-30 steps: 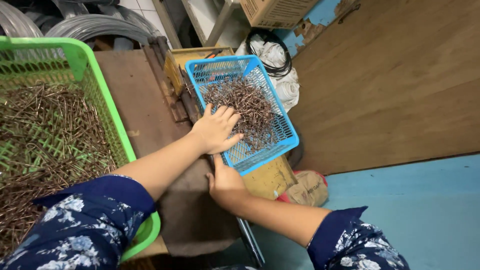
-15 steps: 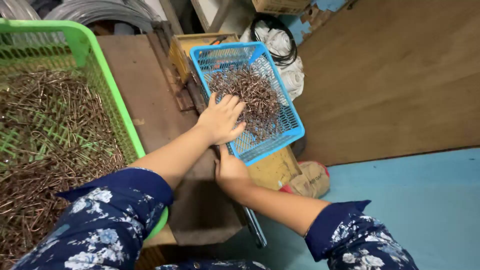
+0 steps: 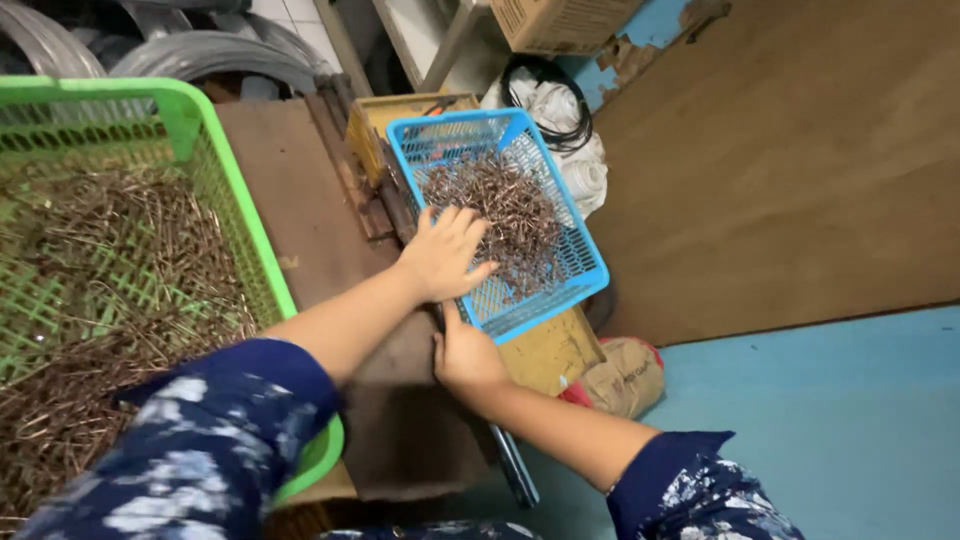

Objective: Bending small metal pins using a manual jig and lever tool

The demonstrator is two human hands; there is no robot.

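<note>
left hand [image 3: 446, 254] lies flat with fingers spread on rusty nails [image 3: 505, 215] heaped in a tilted blue basket [image 3: 560, 290]; right hand [image 3: 466, 356] grips the basket's near corner; sorting looks under way, and the next rake calls for a steady basket beside the green crate [image 3: 240, 210]

The green basket [image 3: 215, 190] is cut off at the left edge. The right hand [image 3: 465, 355] hides its fingertips under the blue basket [image 3: 590, 265]; single nails [image 3: 510, 215] blur together.
</note>
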